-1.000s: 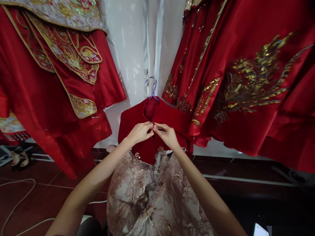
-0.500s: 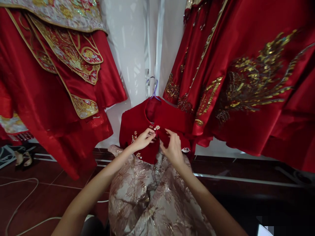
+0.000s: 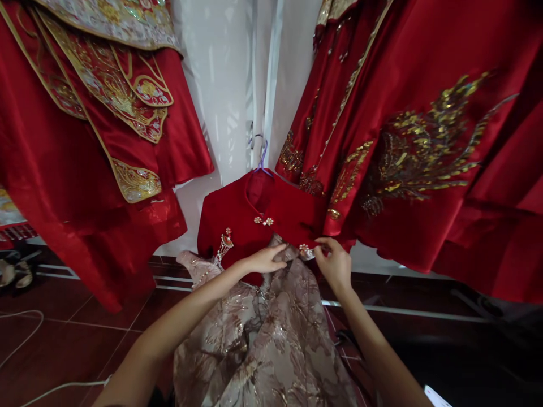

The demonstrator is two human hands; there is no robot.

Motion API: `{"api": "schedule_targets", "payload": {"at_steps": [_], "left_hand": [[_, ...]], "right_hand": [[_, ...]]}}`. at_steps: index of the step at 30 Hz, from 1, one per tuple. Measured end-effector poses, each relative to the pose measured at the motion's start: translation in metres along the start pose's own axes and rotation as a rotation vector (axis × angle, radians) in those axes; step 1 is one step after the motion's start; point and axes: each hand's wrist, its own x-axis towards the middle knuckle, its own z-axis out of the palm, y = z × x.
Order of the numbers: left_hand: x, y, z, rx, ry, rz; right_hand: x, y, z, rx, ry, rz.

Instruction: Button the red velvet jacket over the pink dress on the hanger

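Observation:
A short red velvet jacket [image 3: 288,203] with a stand collar hangs on a purple hanger [image 3: 262,161]. A flower-shaped pearl clasp [image 3: 263,221] sits fastened at its collar, and a gold tassel brooch [image 3: 224,244] is on its chest. Below hangs a shiny pinkish-brown brocade dress [image 3: 271,339]. My left hand [image 3: 265,260] rests against the dress top, thumb and fingers apart. With thumb and fingertips, my right hand [image 3: 335,263] pinches the jacket's front edge beside another flower ornament [image 3: 305,250]. This front flap is pulled out to the right.
Long red embroidered gowns hang at left [image 3: 139,113] and right [image 3: 424,141]. A white rack pole [image 3: 271,85] stands behind the hanger. Low white rails, shoes [image 3: 17,274] and a white cable [image 3: 68,385] are near the tiled floor [image 3: 80,339].
Both hands have left the collar clasp area and moved down and right. My right hand now grips the jacket's front edge. More of the brocade dress top shows. The view has shifted slightly.

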Motion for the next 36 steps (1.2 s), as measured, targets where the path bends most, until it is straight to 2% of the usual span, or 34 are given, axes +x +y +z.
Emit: {"api": "schedule_targets", "payload": {"at_steps": [3, 6, 8, 10, 12, 15, 17, 19, 21, 23, 25, 30, 33, 36], "left_hand": [[0.010, -0.004, -0.003, 0.044, 0.082, -0.038], [0.020, -0.007, -0.005, -0.008, 0.161, 0.035], [0.023, -0.004, -0.004, -0.075, 0.180, 0.077], [0.020, 0.003, -0.001, -0.180, 0.182, 0.092], [0.007, 0.014, 0.003, -0.350, 0.180, 0.059], [-0.025, 0.033, 0.004, -0.675, 0.129, -0.036], [-0.046, 0.043, 0.003, -0.870, 0.083, -0.092], [-0.060, 0.048, 0.001, -1.002, 0.133, -0.174], [-0.067, 0.049, 0.000, -1.047, 0.264, -0.262], [-0.068, 0.047, -0.002, -1.010, 0.404, -0.303], [-0.068, 0.043, -0.006, -0.926, 0.524, -0.293], [-0.081, 0.029, -0.017, -0.708, 0.732, -0.205], [-0.091, 0.018, -0.017, -0.656, 0.838, -0.182], [-0.097, 0.011, -0.012, -0.717, 0.845, -0.189]], "right_hand": [[0.021, -0.002, -0.017, 0.281, -0.004, 0.118], [0.040, -0.016, -0.039, 0.518, 0.039, 0.186], [0.046, -0.032, -0.052, 0.553, 0.055, 0.186], [0.045, -0.051, -0.063, 0.511, 0.003, 0.150], [0.037, -0.069, -0.070, 0.420, -0.178, 0.050], [0.023, -0.089, -0.074, 0.312, -0.552, -0.115], [0.018, -0.095, -0.072, 0.333, -0.627, -0.129], [0.017, -0.098, -0.064, 0.415, -0.581, -0.076], [0.015, -0.100, -0.051, 0.486, -0.576, -0.038], [0.010, -0.103, -0.034, 0.477, -0.629, -0.038], [0.000, -0.107, -0.015, 0.389, -0.647, -0.055], [-0.033, -0.114, 0.035, 0.183, -0.502, -0.037], [-0.046, -0.113, 0.062, 0.196, -0.469, -0.074], [-0.053, -0.113, 0.081, 0.316, -0.474, -0.053]]}}
